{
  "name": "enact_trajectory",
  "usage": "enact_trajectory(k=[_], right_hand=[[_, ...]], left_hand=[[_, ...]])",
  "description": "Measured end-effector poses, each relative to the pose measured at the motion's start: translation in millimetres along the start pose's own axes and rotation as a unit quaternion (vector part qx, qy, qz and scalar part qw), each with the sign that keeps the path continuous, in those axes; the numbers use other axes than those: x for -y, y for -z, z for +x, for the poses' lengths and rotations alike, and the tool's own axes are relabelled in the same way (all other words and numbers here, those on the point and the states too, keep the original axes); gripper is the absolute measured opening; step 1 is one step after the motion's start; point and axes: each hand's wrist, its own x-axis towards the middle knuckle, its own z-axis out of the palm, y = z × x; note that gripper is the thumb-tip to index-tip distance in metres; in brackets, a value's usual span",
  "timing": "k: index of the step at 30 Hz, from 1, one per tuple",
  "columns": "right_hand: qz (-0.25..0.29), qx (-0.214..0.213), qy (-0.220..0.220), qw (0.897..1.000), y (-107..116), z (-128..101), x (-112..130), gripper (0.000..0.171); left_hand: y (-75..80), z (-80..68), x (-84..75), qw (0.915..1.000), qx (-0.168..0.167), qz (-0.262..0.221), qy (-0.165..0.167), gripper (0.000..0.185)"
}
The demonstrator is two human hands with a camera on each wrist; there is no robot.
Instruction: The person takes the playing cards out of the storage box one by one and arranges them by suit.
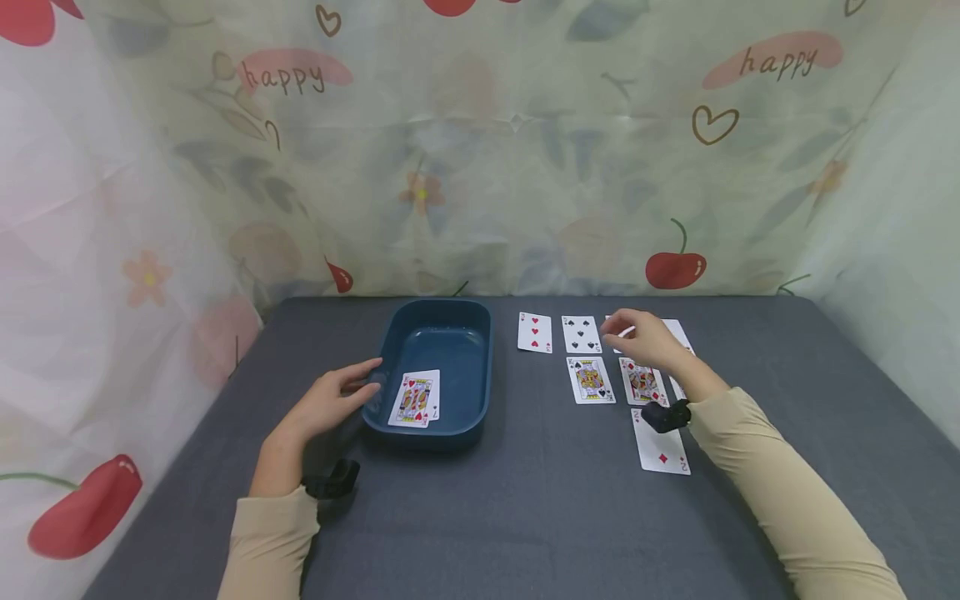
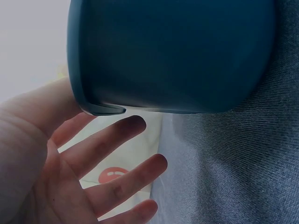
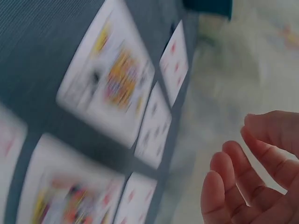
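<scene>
— What do the hands hold?
— Nothing. The left hand (image 1: 330,404) rests relaxed, fingers straight, against the tray (image 1: 438,429); the right hand (image 1: 645,340) hovers loosely spread over the cards (image 1: 590,379).
— Where's the tray?
— On the table (image 1: 525,517), left of the cards, a king (image 1: 412,400) inside.

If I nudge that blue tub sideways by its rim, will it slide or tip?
The blue tub looks low and wide with a broad base, so it probably slides rather than tips. The grey cloth under it looks textured and may drag. The cards lying flat inside it look light and could shift.
</scene>
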Motion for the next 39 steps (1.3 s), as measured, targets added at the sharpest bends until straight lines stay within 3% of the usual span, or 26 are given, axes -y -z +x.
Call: enact_trajectory(k=[9, 16, 31, 39], right_hand=[[0.041, 0.035, 0.078, 0.995, -26.2, 29.2, 56.4, 0.016], [0.066, 0.075, 0.126, 0.987, -45.0, 41.5, 96.5, 0.019], [0.075, 0.114, 0.18, 0.974, -76.7, 64.1, 167.9, 0.02], [0.081, 0.146, 0.176, 0.97, -93.8, 80.0, 190.9, 0.023]], left_hand=[[0.4, 0.1, 1.3, 1.0, 0.001, -0.006, 0.003, 0.051], [1.3, -0.7, 3.4, 0.9999, 0.002, -0.008, 0.006, 0.052], [0.0, 1.8, 7.8, 0.9997, 0.002, -0.006, 0.022, 0.057], [0.6, 1.9, 7.0, 0.9995, 0.009, -0.014, 0.028, 0.057]])
